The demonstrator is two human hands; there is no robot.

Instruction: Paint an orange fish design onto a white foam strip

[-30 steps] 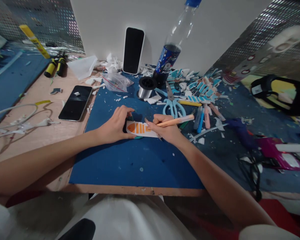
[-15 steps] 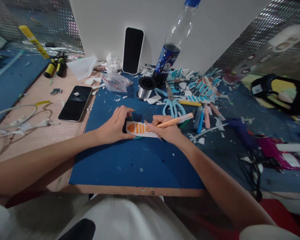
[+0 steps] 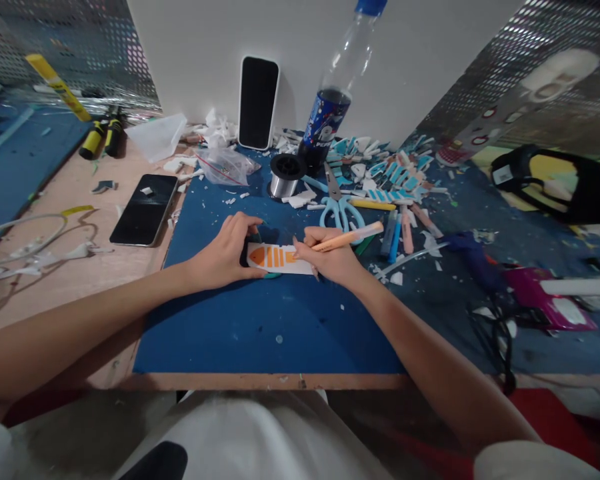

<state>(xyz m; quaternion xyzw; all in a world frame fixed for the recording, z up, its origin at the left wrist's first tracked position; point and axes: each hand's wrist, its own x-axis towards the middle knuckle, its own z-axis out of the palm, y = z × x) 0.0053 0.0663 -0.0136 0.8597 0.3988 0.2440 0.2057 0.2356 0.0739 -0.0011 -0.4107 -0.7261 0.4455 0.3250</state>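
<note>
White strip [image 3: 283, 264] with an orange fish drawing [image 3: 269, 256], striped behind its head, lies on a blue mat [image 3: 280, 313] on a cluttered desk [image 3: 87, 277], directly before the person and between both hands. From left to right: a dark phone [image 3: 143, 212] lies flat on bare wood near the mat's edge, carrying a white scrap [image 3: 147, 191]; a careless sweep of the left forearm might nudge it.

The left hand [image 3: 225, 250] curves in a C around the strip's left end, thumb along the near edge and a finger beyond the far edge. Whether this grip presses firmly cannot be told; if it is loose, the strip could turn under the pen and make a stripe stray. Behind stand a propped phone [image 3: 259, 103], a wire spool [image 3: 286, 177] and a cola bottle [image 3: 325, 123]; a knock to the bottle could spill onto the drawing.

The right hand [image 3: 333, 257] has its grip closed around an orange marker [image 3: 353, 236], slanting up and rightward. Its tip is hidden by the fingers. That hand rests over the strip's right end, so fresh ink might smear if skin drags across it. Pale blue scissors [image 3: 341, 212] lie just beyond the knuckles, where a wide stroke could bump them.
</note>
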